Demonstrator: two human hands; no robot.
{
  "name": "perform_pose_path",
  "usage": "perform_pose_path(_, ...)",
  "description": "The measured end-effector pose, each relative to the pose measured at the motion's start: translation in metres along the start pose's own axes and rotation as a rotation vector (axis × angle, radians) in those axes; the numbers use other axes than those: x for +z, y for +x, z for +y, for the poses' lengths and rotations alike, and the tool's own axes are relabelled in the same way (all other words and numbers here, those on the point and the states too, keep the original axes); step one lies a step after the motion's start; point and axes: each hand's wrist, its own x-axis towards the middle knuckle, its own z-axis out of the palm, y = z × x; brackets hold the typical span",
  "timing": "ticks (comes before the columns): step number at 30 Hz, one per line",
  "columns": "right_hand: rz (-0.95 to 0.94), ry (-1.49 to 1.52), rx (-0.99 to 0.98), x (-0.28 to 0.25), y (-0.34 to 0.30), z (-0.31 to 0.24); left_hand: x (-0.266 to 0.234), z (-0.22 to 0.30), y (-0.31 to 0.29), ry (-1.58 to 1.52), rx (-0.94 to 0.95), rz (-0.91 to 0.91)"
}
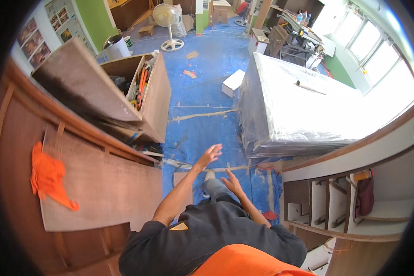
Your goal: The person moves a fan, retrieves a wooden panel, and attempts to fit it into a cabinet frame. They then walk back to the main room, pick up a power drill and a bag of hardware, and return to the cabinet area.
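Note:
Both my hands are empty, held out in front of my body above the blue floor sheeting [198, 133]. My left hand [210, 155] reaches farther forward, its fingers spread. Lower and to the right, my right hand [232, 182] has its fingers stretched out and apart. Neither hand touches anything. Between them, one shoe [210, 175] shows on the sheeting below. Closest on the left stands an open wooden tool chest [156, 101] holding orange-handled tools [142, 83]. To the right is a large block wrapped in clear plastic [262, 115].
An orange cloth [48, 175] lies on a wooden panel [101, 179] at left. On the right stands a cabinet with compartments [319, 202]. A white box [233, 83] sits beside the wrapped block, with a tube [310, 87] on top. Farther off stands a fan [164, 16].

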Motion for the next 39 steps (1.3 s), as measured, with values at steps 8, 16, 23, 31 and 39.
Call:
perform_pose_path(8, -0.205, -0.106, -0.311, -0.062, 0.28, -0.176, -0.193, -0.008, 0.03, -0.011, -0.293, 0.412)
perform_pose_path(16, -0.226, -0.084, -0.207, -0.073, 0.526, -0.224, -0.345, 0.078, 0.238, 0.106, -0.391, 0.331)
perform_pose_path(23, -0.024, -0.096, 0.26, -0.095, 0.666, -0.13, -0.426, 0.258, 0.517, 0.513, -0.044, 0.103)
perform_pose_path(31, 0.278, 0.315, 0.633, -0.154, 0.816, -0.073, -0.431, 0.404, 0.76, 0.746, -0.092, -0.38)
perform_pose_path(39, 0.175, 0.127, 0.539, -0.234, 1.158, -0.098, -0.517, 0.413, 0.995, 0.788, -0.129, -0.297)
